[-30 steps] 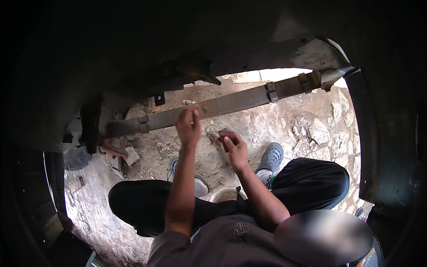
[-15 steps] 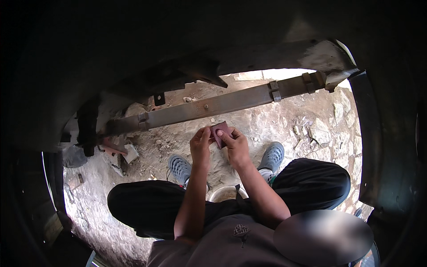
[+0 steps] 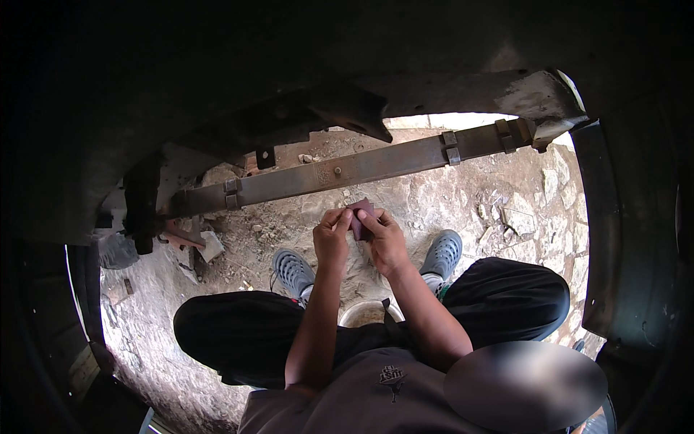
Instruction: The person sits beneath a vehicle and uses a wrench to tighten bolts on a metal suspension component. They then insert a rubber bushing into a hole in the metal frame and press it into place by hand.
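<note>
A small dark-red piece of sandpaper (image 3: 359, 226), seemingly folded, is pinched between my two hands in front of my knees. My left hand (image 3: 332, 237) grips its left edge with thumb and fingers. On the other side my right hand (image 3: 385, 240) holds it, the thumb pressed across its face and the fingers behind, partly hidden. Beyond both hands runs a long rusty metal leaf spring (image 3: 289, 184) with clamps around it, and neither hand touches it.
Dark vehicle bodywork (image 3: 238, 65) arches overhead and down both sides. A jagged bracket (image 3: 354, 112) hangs above the spring. Stones and rubble lie on the dirt ground (image 3: 419, 192). A round pale container (image 3: 358, 315) stands between my shoes. A clear plastic bag (image 3: 117, 251) lies at left.
My left thumb has come in over the sandpaper's edge, and the sheet is turned and looks narrower. Both hands have moved slightly right. The view has shifted a little.
</note>
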Motion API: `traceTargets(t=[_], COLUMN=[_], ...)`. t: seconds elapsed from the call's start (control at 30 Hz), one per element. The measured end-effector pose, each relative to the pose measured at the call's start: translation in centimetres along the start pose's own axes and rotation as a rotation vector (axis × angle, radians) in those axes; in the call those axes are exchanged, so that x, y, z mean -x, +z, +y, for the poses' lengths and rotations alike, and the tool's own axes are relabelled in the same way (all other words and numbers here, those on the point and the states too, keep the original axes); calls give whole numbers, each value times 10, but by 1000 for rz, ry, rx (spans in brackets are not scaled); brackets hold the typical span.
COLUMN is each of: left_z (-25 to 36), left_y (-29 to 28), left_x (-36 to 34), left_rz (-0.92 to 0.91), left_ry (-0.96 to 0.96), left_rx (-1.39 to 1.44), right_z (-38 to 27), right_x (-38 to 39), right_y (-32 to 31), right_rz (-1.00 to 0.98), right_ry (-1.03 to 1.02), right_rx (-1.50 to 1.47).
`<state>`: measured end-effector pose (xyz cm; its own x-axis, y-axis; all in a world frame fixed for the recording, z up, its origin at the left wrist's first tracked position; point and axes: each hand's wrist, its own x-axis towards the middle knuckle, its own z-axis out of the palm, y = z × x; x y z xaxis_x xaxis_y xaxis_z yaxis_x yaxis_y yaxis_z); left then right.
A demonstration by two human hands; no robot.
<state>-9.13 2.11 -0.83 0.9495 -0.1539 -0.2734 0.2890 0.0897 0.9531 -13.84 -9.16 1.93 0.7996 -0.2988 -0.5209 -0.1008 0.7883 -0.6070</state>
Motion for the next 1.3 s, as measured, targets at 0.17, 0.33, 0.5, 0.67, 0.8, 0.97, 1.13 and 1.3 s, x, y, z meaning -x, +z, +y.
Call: traceTargets(t=[0.17,0.33,0.5,0.67,0.8,0.97,1.13,1.3], left_z=[-8,-3,15,30,44,43,28,29], left_y=[-4,4,-6,-14,-11,-11,-24,-18], left_x=[-1,-3,-21,-43,-56,-50,-43,-45], left_rz=[2,-13,99,231,234,21,-71,184], left_ry=[-106,-112,-70,228,413,237,175,-161], left_rx=[186,195,106,-528,-717,-703,-512,81], right_z=[2,15,15,14,22,20,21,18], right_x=[-1,-8,-11,-14,-16,-10,-45,-65], right_y=[5,0,6,-1,-6,11,0,23], right_rz=[-44,-34,53,106,77,-3,-190,29], right_ry=[-129,-167,-67,33,-12,-36,40,-215], right_rx=[225,161,153,112,183,211,435,719])
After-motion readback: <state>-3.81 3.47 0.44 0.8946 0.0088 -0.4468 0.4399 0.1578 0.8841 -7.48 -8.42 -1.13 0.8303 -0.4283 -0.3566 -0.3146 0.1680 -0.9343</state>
